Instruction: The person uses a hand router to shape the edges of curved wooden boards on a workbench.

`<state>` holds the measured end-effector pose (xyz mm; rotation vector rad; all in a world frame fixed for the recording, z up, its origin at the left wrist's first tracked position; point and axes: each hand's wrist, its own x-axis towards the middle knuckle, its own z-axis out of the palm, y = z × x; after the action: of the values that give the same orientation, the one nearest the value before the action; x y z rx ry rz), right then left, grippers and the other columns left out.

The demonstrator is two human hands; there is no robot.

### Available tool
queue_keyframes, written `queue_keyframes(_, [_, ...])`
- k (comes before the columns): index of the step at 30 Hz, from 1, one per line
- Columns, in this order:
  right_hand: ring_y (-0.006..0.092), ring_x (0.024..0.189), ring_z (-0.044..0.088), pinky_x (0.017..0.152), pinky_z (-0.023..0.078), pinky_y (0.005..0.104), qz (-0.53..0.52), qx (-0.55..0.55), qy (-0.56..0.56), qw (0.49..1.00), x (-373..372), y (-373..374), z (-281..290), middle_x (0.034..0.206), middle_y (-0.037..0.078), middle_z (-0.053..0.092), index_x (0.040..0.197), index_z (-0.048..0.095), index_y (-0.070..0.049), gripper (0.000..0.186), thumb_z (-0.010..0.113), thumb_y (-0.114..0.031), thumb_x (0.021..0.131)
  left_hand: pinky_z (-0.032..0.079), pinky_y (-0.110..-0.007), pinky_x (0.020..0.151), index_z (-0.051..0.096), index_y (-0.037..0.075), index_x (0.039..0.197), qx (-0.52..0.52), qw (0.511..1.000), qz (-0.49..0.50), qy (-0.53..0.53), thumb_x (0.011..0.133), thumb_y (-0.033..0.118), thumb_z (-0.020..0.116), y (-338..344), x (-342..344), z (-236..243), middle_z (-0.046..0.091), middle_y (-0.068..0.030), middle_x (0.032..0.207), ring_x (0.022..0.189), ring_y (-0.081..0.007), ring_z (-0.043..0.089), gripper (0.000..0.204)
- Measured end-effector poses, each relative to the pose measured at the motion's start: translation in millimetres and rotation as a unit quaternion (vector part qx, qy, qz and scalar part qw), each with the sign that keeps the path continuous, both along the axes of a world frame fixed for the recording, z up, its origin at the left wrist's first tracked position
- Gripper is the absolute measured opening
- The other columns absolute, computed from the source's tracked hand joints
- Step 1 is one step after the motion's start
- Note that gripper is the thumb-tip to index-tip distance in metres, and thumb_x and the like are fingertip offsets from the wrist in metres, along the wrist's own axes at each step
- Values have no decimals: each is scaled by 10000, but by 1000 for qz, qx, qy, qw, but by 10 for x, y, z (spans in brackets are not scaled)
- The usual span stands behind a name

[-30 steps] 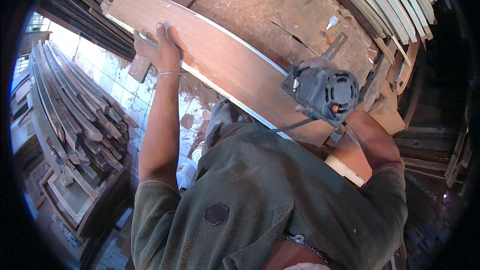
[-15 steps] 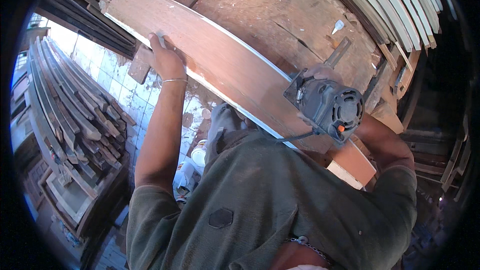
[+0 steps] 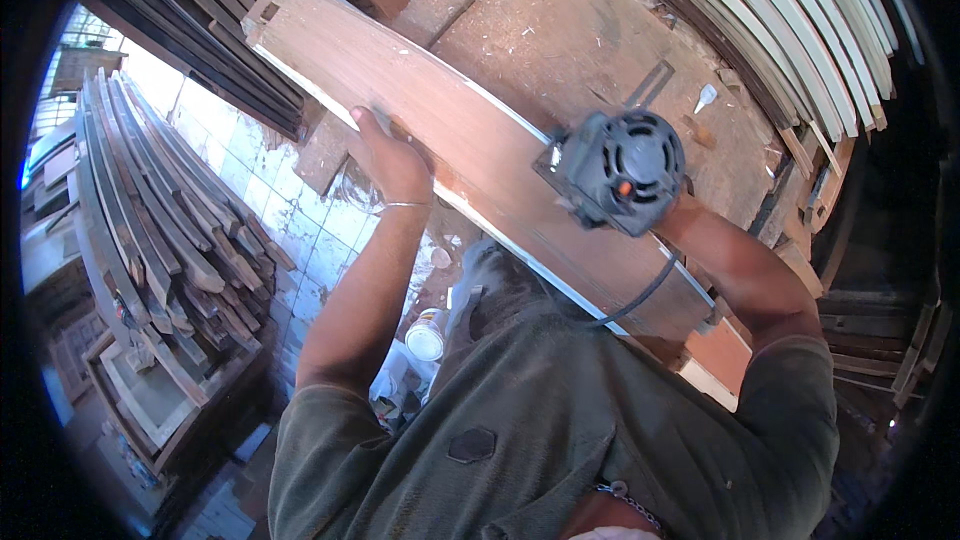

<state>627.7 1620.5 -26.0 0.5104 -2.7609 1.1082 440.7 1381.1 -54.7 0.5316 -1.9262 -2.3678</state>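
Note:
A long wooden board [image 3: 440, 120] with pale edges lies slantwise in front of me, from far left to near right. At its near long edge my left hand [image 3: 396, 168] is closed, thumb on top and the other fingers out of sight beneath. A dark corded power tool [image 3: 618, 172], with a round vented top, an orange button and a flat plate, sits over the board's right half; its exact kind is unclear. My right hand [image 3: 684, 198] is behind it, wrapped on its far right side and mostly hidden. The black cord [image 3: 645, 292] runs back toward my shirt.
Under the board is a dusty wooden worktop [image 3: 540, 15], with a small white bottle [image 3: 706, 97] on it. Curved pale strips [image 3: 790, 30] are stacked at far right. Dark wood lengths [image 3: 165, 200] pile up at left. White tubs [image 3: 425, 337] stand on the tiled floor [image 3: 320, 210].
My right hand has moved the power tool left along the board, and its vented top now faces up more. The whole view has shifted slightly; my left hand keeps its hold on the edge.

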Motion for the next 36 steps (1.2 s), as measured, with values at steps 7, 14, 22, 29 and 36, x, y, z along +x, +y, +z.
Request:
queue_keyframes(7, [305,1190,578,1063,442,429,-88,-9,8,996,-944,-417,375,1282,103,619,1286,589,-128,717,867,-391,680,506,-339,741,456,-26,1310,-9,999,20,41,1038,485,447,-9,40,-20,543,-124,1115,936,-192,594,578])
queue_keyframes(14, [238,1225,593,1070,459,376,-94,-315,43,943,-1726,-730,410,1240,116,662,1354,522,-34,836,894,-346,674,450,-378,953,400,-96,1357,-65,995,-41,58,1051,410,444,-44,-1,-4,513,-220,1284,1119,-273,546,593])
queue_keyframes(22, [217,1096,664,984,530,350,-195,-285,30,938,-2073,-723,575,1177,156,680,1270,557,37,816,948,-261,618,243,-516,1162,449,-22,1436,-372,814,-282,347,897,334,687,-388,1305,502,467,-222,1455,1374,-401,388,689])
queue_keyframes(29, [162,815,705,776,576,283,-157,-357,119,913,-1102,-239,1321,899,54,747,960,732,-56,467,928,-356,659,371,-522,1078,645,31,1220,-418,626,-481,449,837,178,747,-135,2015,757,583,-173,1339,1279,-374,505,423])
queue_keyframes(36, [207,1148,646,1006,515,340,-271,-321,-136,897,1073,566,1087,1222,118,692,1204,674,11,506,841,-254,807,500,-374,962,611,5,1304,-59,526,-847,-50,939,256,708,303,2647,1129,679,-180,1180,1053,-282,661,453])
